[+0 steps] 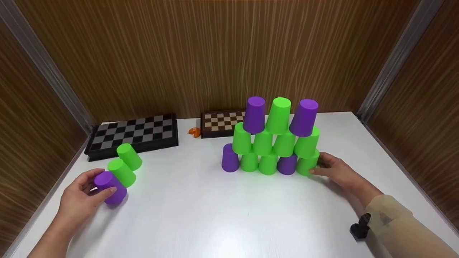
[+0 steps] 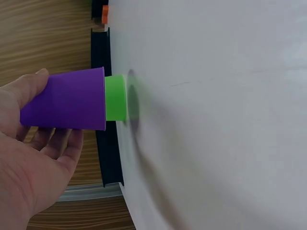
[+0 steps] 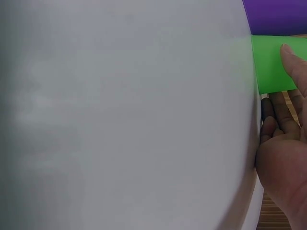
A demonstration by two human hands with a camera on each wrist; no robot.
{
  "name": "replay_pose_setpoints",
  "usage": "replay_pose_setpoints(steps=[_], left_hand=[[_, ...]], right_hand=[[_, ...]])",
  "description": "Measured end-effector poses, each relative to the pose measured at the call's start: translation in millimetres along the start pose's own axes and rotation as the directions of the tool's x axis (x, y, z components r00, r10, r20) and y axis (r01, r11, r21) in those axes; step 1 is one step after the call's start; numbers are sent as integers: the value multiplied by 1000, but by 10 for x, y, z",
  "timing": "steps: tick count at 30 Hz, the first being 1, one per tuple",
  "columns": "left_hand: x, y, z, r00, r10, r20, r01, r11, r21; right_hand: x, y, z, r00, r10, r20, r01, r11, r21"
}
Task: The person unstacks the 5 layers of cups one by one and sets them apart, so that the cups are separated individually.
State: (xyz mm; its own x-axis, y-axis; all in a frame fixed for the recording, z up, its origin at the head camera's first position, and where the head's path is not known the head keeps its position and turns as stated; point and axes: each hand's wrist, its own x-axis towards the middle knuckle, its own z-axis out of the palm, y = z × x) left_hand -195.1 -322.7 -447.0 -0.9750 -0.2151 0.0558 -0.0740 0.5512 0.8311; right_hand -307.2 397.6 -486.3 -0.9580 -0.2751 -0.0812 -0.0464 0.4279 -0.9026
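The stack is made of smooth, tapered plastic cups, all inverted: five in the bottom row, four in the middle and three on top, in green and purple. At its right end, the right hand is partly closed round the end green cup, thumb on the front wall, fingers curved at the far side. Well left of the stack, the left hand pinches a purple cup between thumb and fingers, its rim raised off the counter. Two green cups stand just beyond that cup.

Open room on the glossy white counter extends in front of the stack and leftward to the held cup. Behind the stack, a brown checkered board is partly covered by cups. Left of it lies a small orange piece, possibly a toy. A black-edged checkered board lies farther left of the stack.
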Motion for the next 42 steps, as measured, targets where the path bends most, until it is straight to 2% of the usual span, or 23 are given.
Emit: replay_pose_setpoints(steps=[5,14,24,31,37,42], left_hand=[[18,-59,5,1000,-10,11,10,1000,1],[31,-161,38,1000,17,8,-17,1000,1],[33,-184,56,1000,-10,24,10,1000,7],[41,-177,48,999,-10,50,10,1000,3],[50,-61,-21,999,32,22,-33,998,58],[76,212,-137,996,87,-13,-85,993,79]], right_hand=[[-5,-5,1,1000,-6,1,6,1000,-13],[-3,-12,-11,1000,-13,2,13,1000,-13],[-6,6,7,1000,4,-1,-4,999,33],[-10,-2,4,1000,7,-8,-6,1000,17],[-6,-2,11,1000,3,-15,-3,1000,-10],[-21,-24,6,1000,6,-14,-6,1000,-16]])
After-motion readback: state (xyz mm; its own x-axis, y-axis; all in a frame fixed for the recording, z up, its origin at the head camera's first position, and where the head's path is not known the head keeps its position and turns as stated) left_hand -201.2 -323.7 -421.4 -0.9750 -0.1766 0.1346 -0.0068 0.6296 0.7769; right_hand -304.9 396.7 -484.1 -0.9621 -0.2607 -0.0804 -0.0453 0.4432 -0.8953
